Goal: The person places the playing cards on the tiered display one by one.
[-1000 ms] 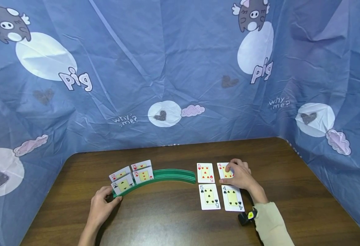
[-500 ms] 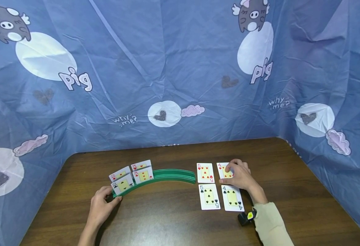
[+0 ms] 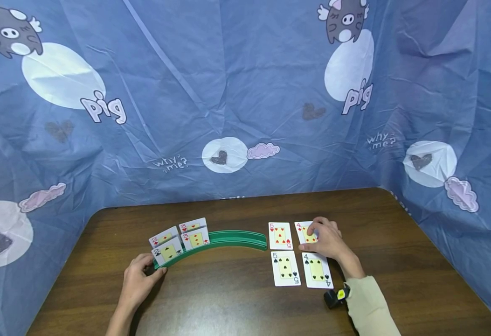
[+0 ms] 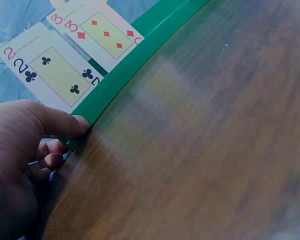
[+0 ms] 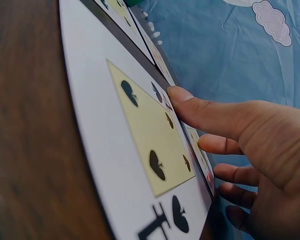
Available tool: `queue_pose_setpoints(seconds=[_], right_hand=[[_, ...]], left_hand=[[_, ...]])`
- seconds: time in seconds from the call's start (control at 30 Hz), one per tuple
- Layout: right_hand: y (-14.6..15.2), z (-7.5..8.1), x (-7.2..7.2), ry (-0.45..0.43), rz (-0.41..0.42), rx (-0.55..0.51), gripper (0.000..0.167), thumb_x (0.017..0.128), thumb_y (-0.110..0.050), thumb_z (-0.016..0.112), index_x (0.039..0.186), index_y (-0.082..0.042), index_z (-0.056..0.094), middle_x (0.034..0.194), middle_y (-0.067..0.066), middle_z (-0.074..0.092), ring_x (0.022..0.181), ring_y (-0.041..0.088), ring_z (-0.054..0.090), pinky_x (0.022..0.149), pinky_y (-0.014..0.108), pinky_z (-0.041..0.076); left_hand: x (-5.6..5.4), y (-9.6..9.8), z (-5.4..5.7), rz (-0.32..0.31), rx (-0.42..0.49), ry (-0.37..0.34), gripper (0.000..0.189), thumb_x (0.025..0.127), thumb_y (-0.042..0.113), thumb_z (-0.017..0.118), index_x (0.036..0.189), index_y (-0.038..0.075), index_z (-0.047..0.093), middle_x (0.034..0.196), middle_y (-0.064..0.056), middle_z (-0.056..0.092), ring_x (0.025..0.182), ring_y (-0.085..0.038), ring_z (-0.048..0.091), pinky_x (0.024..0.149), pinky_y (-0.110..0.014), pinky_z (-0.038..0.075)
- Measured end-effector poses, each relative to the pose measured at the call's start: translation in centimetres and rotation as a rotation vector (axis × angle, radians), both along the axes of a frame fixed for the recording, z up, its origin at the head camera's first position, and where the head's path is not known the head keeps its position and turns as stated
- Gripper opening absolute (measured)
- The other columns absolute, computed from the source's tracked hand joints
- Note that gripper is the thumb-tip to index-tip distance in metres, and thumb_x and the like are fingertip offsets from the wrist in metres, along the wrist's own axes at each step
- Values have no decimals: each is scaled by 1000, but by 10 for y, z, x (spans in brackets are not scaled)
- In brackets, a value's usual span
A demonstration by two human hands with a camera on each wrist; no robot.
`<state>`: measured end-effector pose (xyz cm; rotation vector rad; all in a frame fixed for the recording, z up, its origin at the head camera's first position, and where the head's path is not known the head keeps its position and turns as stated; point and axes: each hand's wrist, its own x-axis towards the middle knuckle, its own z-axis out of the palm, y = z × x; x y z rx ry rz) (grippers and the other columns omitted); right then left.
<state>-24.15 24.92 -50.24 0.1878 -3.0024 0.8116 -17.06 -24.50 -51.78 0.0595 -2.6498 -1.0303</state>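
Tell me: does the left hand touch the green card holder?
Touching: in the left wrist view, the left hand rests its thumb on the green card holder.

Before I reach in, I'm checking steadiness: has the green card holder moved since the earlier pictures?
No: the green holder shows no shift either way against the table's back edge.

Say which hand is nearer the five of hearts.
Right hand: it touches the four of diamonds beside the five of hearts; the left hand grips the green holder at its left end.
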Motion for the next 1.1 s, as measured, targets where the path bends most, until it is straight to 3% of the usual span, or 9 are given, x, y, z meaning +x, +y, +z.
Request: queue_pose_setpoints(seconds=[0.23,0.4,1.1], right_hand=[[-1,-1,-2,-3,1,-8,40,71,-37,89,90,-13,64,141,25,51,125,48,42,94,62,35],[1,-2,-3,-3,15,8,40,71,-39,88,88,-14,61,147,25,49,129,49,41,94,64,35],[4,-4,-4,0,40,-19,42,70,-41,89,83,-15,59,143,23,51,123,47,42,92,62,34]], left_hand=[[-1,0,-2,-1,-14,40,27,73,4,83,98,0,74,104,-15,71,93,-25,59,76,-30,44],[-1,0,-2,-7,-16,33,26,74,4,83,99,0,74,104,-16,71,93,-26,59,76,-31,44],[0,0,-1,2,-13,18,28,74,5,83,100,-1,74,107,-16,71,97,-25,59,79,-30,43]])
